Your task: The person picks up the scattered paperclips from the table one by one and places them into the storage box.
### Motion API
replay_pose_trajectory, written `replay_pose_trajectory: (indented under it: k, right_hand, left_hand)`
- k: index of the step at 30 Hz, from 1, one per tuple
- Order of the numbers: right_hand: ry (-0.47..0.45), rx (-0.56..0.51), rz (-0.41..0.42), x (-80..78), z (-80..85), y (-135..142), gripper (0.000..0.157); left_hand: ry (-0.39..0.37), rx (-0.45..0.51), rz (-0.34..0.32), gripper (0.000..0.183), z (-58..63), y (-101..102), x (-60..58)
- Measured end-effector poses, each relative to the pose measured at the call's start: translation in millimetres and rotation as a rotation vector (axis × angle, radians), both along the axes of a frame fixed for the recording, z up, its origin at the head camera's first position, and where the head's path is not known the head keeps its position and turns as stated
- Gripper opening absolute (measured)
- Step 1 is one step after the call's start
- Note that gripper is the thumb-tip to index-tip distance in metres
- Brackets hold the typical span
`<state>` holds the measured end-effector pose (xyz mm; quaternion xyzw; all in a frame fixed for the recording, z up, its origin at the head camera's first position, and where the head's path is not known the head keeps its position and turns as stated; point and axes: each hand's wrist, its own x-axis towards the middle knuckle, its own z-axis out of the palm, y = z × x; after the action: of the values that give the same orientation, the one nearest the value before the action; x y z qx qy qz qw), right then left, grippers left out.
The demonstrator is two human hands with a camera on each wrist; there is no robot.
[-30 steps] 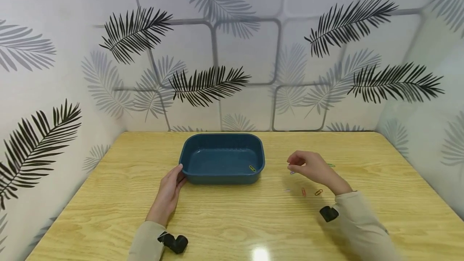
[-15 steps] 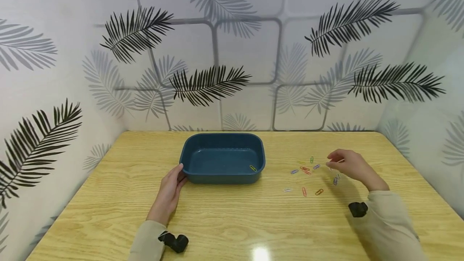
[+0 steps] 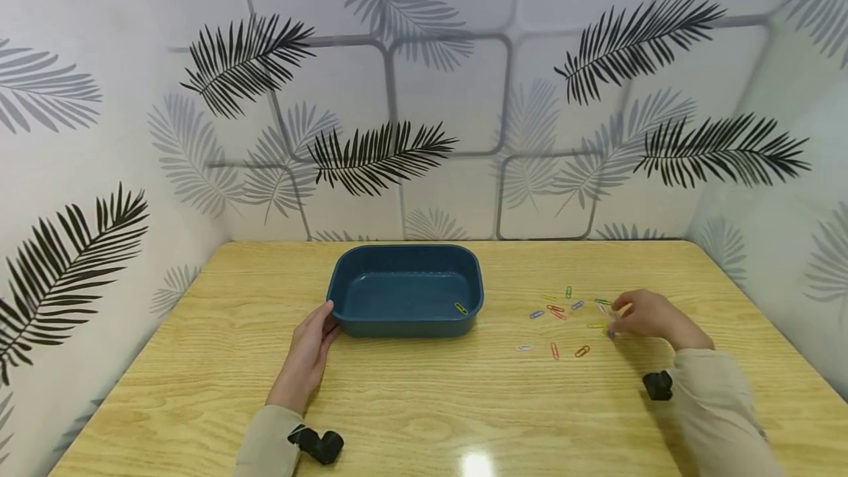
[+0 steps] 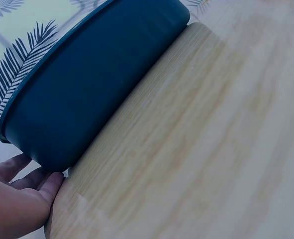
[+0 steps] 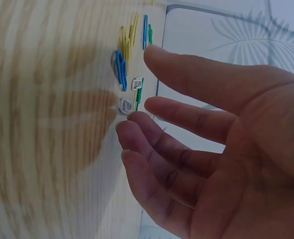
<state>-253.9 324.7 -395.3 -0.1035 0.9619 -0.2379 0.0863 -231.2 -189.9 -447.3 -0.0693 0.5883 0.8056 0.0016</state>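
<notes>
One yellow paper clip (image 3: 461,308) sits inside the dark blue tub (image 3: 404,328), down in its near right corner, and the tub stands on the table (image 3: 411,411). Out to the right, here are the loose clips (image 3: 554,350), scattered in red, green, white, yellow, purple and orange-brown.

And there's the right hand (image 3: 652,317), low at the right edge of that scatter, a white clip (image 3: 602,308) and a purple clip (image 3: 611,333) just beside its fingertips! Its thumb and fingers curve loosely, well parted, gripping nothing that shows. Over on the left, the left hand (image 3: 308,344) holds the tub's near left corner, thumb up at the rim, fingers against the side below.

Compared with a second ago, the right hand is farther right, away from the tub; against half a second ago, it's a touch lower. Left hand and tub keep their places.

Beige sleeves (image 3: 712,403) cover both forearms, and behind it all rises a leaf-patterned backdrop (image 3: 457,101).
</notes>
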Motion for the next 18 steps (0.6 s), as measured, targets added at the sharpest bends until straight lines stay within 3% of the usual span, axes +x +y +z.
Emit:
replay_pose_trajectory:
  k: [12, 18]
  right_hand:
    - [-0.001, 0.02, 0.016, 0.3, -4.4, -8, 0.03]
    - [-0.027, -0.031, 0.009, 1.8, -4.8, -12, 0.02]
  left_hand:
    - [0.005, -0.004, -0.01, 0.054, -1.8, 0, -0.7]
    - [-0.003, 0.0, -0.002, 0.054, -1.7, -1, -0.6]
